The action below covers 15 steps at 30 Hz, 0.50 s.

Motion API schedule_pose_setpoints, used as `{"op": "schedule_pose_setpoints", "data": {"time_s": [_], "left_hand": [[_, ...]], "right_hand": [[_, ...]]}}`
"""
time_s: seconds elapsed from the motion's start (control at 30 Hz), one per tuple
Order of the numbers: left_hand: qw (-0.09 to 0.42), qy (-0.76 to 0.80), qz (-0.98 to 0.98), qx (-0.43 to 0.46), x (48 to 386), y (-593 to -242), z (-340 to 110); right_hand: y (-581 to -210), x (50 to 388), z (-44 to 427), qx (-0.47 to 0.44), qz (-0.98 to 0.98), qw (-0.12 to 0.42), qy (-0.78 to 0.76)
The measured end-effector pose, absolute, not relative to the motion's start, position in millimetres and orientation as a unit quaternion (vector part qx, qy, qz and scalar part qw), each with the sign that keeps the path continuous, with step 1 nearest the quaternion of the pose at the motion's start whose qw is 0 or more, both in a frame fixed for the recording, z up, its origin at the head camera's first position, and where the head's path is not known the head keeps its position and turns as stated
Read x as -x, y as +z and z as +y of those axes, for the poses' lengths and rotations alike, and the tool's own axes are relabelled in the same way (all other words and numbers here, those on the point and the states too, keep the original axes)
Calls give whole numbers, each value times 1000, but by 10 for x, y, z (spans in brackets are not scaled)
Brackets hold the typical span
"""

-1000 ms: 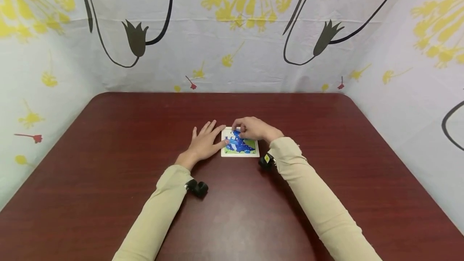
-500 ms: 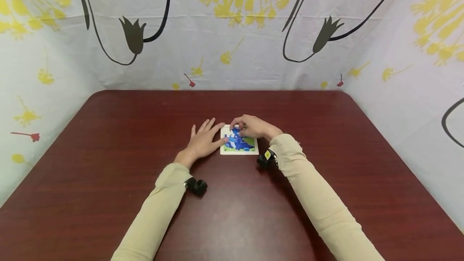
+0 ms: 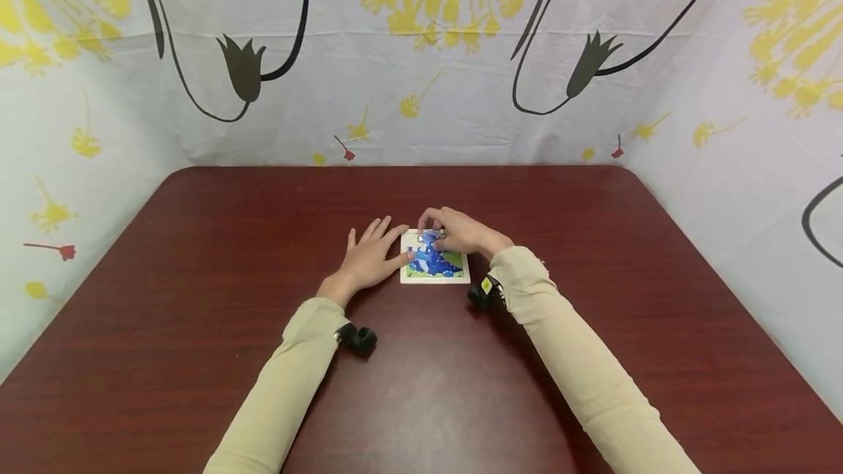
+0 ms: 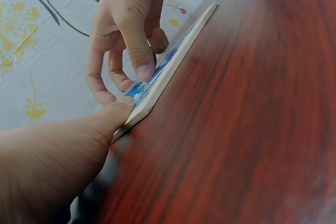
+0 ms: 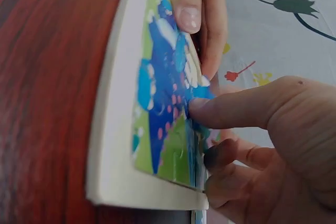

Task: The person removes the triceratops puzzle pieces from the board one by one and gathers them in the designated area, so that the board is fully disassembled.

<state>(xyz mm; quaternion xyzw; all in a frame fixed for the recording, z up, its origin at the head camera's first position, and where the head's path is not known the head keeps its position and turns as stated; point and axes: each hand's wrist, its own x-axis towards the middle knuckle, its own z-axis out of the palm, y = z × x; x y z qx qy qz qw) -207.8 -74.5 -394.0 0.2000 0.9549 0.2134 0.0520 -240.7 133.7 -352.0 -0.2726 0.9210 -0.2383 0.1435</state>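
A small square jigsaw puzzle (image 3: 435, 265) with a blue dinosaur on green lies flat in a pale frame (image 5: 113, 145). My left hand (image 3: 369, 258) rests beside its left side with fingers spread; its thumb (image 4: 118, 114) lies on the picture and holds the board. Over the upper part of the puzzle, my right hand (image 3: 461, 231) pinches a blue puzzle piece (image 5: 202, 93) between thumb and curled fingers. In the right wrist view this piece sits slightly raised from the picture. The right fingers hide part of the upper right of the puzzle.
The dark red wooden table (image 3: 421, 386) spreads around the board on every side. A white patterned cloth (image 3: 421, 93) hangs behind the table and along both sides. Black wrist cameras (image 3: 356, 340) sit on both cuffs, close to the tabletop.
The fingers of my right hand have shifted slightly at the top of the puzzle. My left hand and the board stay in place; the head view has moved only a little.
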Motion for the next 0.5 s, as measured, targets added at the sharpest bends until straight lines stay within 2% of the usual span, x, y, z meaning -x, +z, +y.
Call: {"op": "schedule_pose_setpoints", "data": {"time_s": [0.23, 0.5], "left_hand": [[54, 218, 954, -201, 2076, -3953, -741], [46, 219, 954, -201, 2068, -3957, -741]], "right_hand": [[-3544, 2383, 1338, 251, 937, 94, -224], [-3538, 2366, 1355, 250, 937, 99, -223]]}}
